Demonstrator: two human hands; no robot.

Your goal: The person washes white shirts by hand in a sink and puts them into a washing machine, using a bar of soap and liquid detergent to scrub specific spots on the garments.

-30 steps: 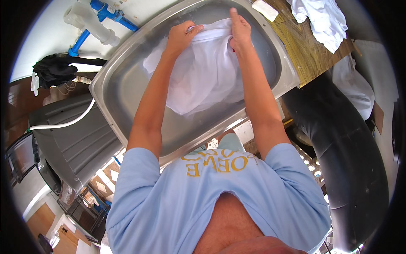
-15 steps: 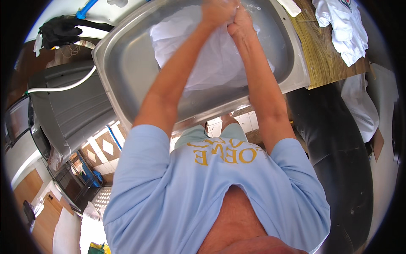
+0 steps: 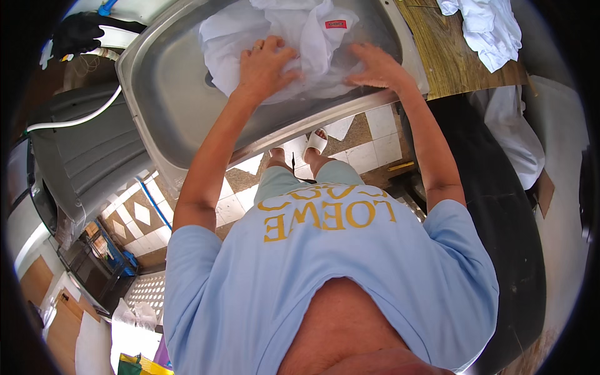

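- Across the upper middle of the frame, a white cloth [image 3: 315,53] lies bunched in a metal sink [image 3: 178,119], its folds sheer and clinging as though wet; the raised rim probably serves to hold in any water.
- Left of the frame's centre line, near the top, the left hand [image 3: 265,70] lies on the cloth with fingers spread and lightly bent, not clenched; that flat placing looks suited to pressing or steadying the fabric (a ring [image 3: 257,48] shows on one finger).
- Just right of it, the right hand [image 3: 378,69] is loose and open at the cloth's right edge, thumb apart from the fingers; whether its fingertips touch the fabric, I cannot tell.
- Between and above the hands, a small red label [image 3: 335,24] faces up, so this part of the cloth is folded outermost.
- At the upper right, a wooden table [image 3: 450,59] adjoins the sink and carries a crumpled white garment [image 3: 490,34], presumably put there to be within reach yet out of the basin.
- Toward the left edge, a white hose [image 3: 81,120] curves over a grey ridged panel [image 3: 87,153], outside the sink and well apart from both hands.
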